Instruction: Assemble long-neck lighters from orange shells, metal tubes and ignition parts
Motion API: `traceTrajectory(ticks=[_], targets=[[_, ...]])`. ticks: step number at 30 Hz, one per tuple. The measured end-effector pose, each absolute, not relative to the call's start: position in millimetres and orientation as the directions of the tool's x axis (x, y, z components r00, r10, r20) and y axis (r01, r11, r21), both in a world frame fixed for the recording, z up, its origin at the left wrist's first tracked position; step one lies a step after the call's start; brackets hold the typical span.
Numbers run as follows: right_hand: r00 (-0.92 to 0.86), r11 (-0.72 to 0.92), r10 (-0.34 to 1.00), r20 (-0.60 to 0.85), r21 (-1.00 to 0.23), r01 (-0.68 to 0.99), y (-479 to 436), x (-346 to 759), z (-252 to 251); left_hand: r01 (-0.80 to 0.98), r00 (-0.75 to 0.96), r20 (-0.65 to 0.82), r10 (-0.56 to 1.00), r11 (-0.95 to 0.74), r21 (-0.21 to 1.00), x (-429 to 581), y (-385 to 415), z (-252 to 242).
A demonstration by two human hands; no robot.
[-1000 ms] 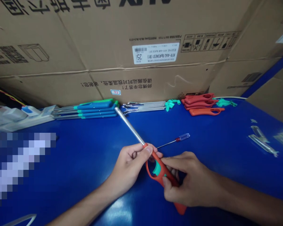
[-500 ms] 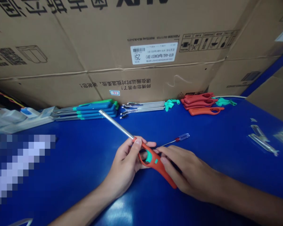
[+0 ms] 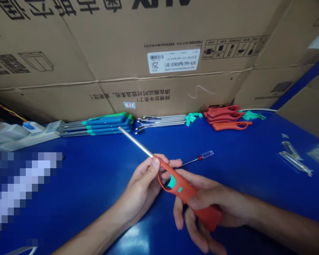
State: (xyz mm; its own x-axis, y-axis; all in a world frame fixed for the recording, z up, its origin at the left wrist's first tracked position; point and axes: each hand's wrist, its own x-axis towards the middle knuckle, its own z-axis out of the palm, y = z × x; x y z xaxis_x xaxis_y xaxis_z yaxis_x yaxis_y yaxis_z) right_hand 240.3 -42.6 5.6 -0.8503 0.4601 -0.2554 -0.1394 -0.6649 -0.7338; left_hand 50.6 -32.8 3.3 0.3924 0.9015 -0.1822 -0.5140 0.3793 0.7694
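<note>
An orange-red stick lighter [image 3: 187, 186] with a silver metal tube and a green trigger [image 3: 172, 181] is held above the blue table, its tube pointing to the upper left. My left hand [image 3: 142, 186] pinches it where tube and body meet, thumb on top. My right hand [image 3: 215, 198] is around the handle, with the thumb across it and some fingers hanging loosely below. Just beyond my hands lies a screwdriver [image 3: 206, 155] with a clear and red handle, its tip partly hidden behind my left fingers.
Along the cardboard [image 3: 117, 49] lie blue lighters [image 3: 111, 124], metal tubes with wires [image 3: 164, 121], green parts [image 3: 192, 118], orange-red shells [image 3: 228, 115] and more green pieces [image 3: 253, 115]. A power strip [image 3: 48, 129] sits left. Clear plastic pieces [image 3: 295, 163] lie right on the table [image 3: 95, 170].
My right hand has shifted from the lighter's side near the trigger down onto its handle, with fingers reaching underneath. The lighter has moved slightly right and its handle has swung toward the right.
</note>
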Motion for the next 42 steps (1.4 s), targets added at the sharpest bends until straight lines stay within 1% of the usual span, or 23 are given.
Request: traceTrajectory(ticks=[2,4,6,8,11,13,15,17,19,22,27,35,42], targets=[[-0.882,-0.777,0.400,-0.248,-0.602,-0.183,-39.6,240.7,-2.2,-0.518,0.424,-0.179,0.888,0.400,0.756,51.1,-33.7,2.2],[-0.896,-0.837,0.357,-0.263,-0.517,-0.182,-38.0,239.9,-11.1,-0.517,0.423,-0.183,0.888,0.402,0.756,52.3,-34.2,1.3],[-0.933,-0.878,0.266,-0.242,-0.461,-0.131,-37.0,238.5,-17.9,-0.511,0.416,-0.190,0.889,0.401,0.760,53.6,-34.4,0.5],[-0.949,-0.892,0.218,-0.229,-0.441,-0.098,-36.5,237.3,-20.7,-0.504,0.413,-0.198,0.889,0.404,0.763,54.4,-34.7,-0.6],[-0.918,-0.876,0.279,-0.280,-0.465,-0.125,-37.4,236.2,-18.8,-0.474,0.425,-0.180,0.887,0.387,0.791,53.8,-35.8,-3.1],[-0.903,-0.874,0.310,-0.297,-0.463,-0.147,-38.4,236.0,-18.0,-0.437,0.456,-0.118,0.882,0.337,0.834,52.7,-37.2,-4.5],[-0.919,-0.895,0.286,-0.270,-0.417,-0.156,-38.9,235.8,-19.7,-0.392,0.487,-0.056,0.871,0.276,0.877,52.1,-38.6,-4.7],[-0.937,-0.920,0.258,-0.234,-0.355,-0.164,-39.0,235.6,-22.7,-0.346,0.487,-0.039,0.873,0.233,0.909,52.4,-39.6,-4.0],[-0.931,-0.929,0.273,-0.244,-0.317,-0.189,-38.8,235.4,-24.3,-0.308,0.465,-0.048,0.884,0.212,0.928,53.6,-40.3,-3.2],[-0.911,-0.938,0.287,-0.297,-0.280,-0.204,-38.4,234.4,-21.1,-0.286,0.435,-0.056,0.899,0.196,0.938,56.2,-40.9,-3.4],[-0.905,-0.953,0.233,-0.357,-0.270,-0.139,-37.4,231.5,-14.2,-0.270,0.407,-0.071,0.911,0.194,0.943,57.4,-42.4,-5.3],[-0.889,-0.932,0.220,-0.402,-0.356,-0.070,-39.8,230.7,-18.3,-0.157,0.463,-0.065,0.884,0.154,0.976,55.6,-45.5,-3.7],[-0.877,-0.914,0.221,-0.427,-0.404,-0.034,-39.3,230.3,-12.8,-0.178,0.470,-0.037,0.882,0.136,0.975,56.5,-45.9,-6.2]])
